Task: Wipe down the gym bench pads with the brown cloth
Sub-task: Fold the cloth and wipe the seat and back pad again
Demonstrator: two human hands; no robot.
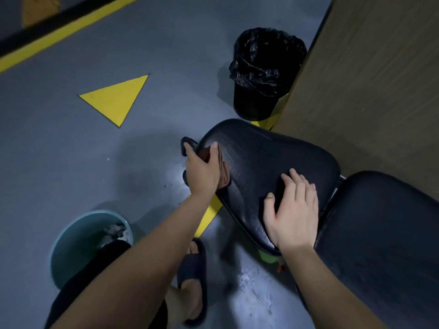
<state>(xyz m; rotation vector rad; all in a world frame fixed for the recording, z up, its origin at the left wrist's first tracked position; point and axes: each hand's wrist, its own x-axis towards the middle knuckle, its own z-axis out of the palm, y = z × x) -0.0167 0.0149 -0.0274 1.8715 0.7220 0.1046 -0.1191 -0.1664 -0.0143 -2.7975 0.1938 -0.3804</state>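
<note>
A black textured seat pad (259, 162) of the gym bench fills the centre of the view. A second, larger black pad (384, 233) lies to its right. My left hand (203, 172) grips the brown cloth (224, 179) and presses it against the seat pad's left edge; most of the cloth is hidden under my palm. My right hand (294, 210) rests flat on the near part of the seat pad, fingers spread, holding nothing.
A black bin (261, 74) lined with a black bag stands beyond the bench. A teal bucket (71, 243) with rags sits on the grey floor at lower left. A brown wall (380, 79) rises at right. My sandalled foot (192, 281) is below the pad.
</note>
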